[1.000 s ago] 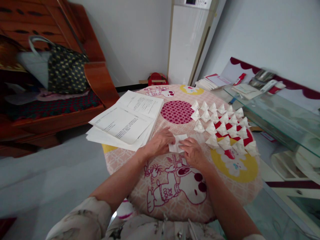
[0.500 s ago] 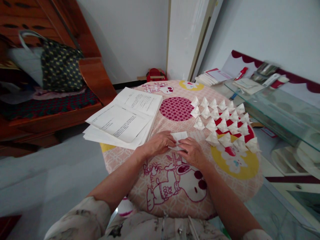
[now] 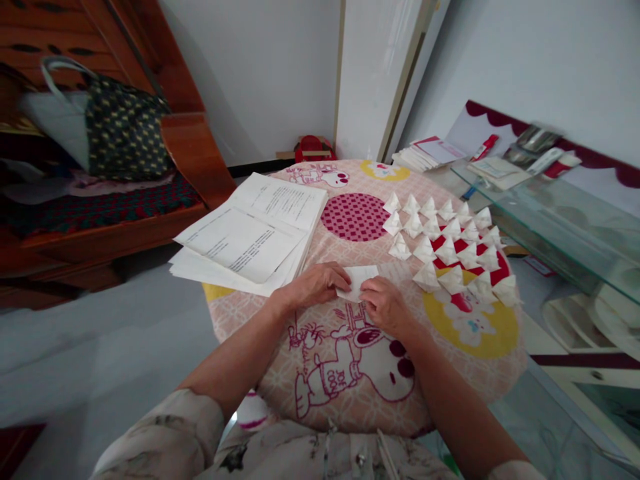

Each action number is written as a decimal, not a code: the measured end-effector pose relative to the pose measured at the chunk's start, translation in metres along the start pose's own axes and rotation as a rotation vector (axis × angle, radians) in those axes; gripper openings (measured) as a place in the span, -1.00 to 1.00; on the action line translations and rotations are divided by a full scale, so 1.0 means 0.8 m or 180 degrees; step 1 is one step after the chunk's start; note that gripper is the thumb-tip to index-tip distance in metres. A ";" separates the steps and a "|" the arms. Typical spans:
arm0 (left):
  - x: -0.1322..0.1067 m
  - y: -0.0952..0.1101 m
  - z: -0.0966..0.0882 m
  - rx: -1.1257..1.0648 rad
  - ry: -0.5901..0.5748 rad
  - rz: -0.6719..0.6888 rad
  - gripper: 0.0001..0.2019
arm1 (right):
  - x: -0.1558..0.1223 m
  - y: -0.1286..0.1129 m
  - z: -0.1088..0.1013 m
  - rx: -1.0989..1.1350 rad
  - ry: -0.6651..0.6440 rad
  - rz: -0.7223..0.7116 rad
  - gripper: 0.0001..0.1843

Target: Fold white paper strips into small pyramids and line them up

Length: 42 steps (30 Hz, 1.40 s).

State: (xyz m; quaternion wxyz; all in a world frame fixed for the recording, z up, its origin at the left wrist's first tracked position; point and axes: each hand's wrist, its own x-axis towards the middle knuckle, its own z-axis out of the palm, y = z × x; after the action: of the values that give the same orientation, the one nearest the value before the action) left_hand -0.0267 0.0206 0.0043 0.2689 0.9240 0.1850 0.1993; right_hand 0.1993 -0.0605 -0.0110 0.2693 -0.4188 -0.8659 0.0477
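A small white paper piece [image 3: 361, 278] is held just above the round table's cartoon-printed cloth [image 3: 345, 373]. My left hand [image 3: 315, 285] pinches its left edge with curled fingers. My right hand [image 3: 384, 301] grips its right side, fingers closed on the fold. To the right of my hands lie several folded white paper triangles [image 3: 447, 243] set in rows. The paper's underside is hidden by my fingers.
A stack of printed sheets [image 3: 250, 237] covers the table's left part and overhangs the edge. A glass shelf [image 3: 550, 220] with papers and small items stands to the right. A wooden bench with a dotted bag [image 3: 125, 127] is at the left.
Both hands have lifted the paper slightly off the cloth and closed on it more tightly. The view has shifted a little.
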 end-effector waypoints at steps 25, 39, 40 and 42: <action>-0.006 -0.015 -0.009 -0.0070 0.0356 -0.0123 -0.65 | 0.002 -0.004 -0.007 -0.0302 -0.0287 0.0072 -0.83; -0.005 -0.009 -0.011 -0.0206 0.0263 -0.0244 -0.70 | 0.003 -0.005 -0.003 -0.0642 -0.0366 -0.0066 -0.73; -0.005 -0.007 -0.012 -0.0222 0.0227 -0.0232 -0.72 | 0.002 -0.005 -0.003 -0.0568 -0.0349 -0.0054 -0.75; -0.005 -0.004 -0.015 -0.0240 0.0140 -0.0217 -0.75 | 0.000 -0.006 -0.004 -0.0418 -0.0291 -0.0013 -0.77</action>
State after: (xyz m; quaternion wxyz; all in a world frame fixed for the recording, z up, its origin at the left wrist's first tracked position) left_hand -0.0366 0.0261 0.0109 0.3060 0.9018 0.2146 0.2171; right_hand 0.1973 -0.0644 -0.0068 0.2015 -0.4312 -0.8794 0.0094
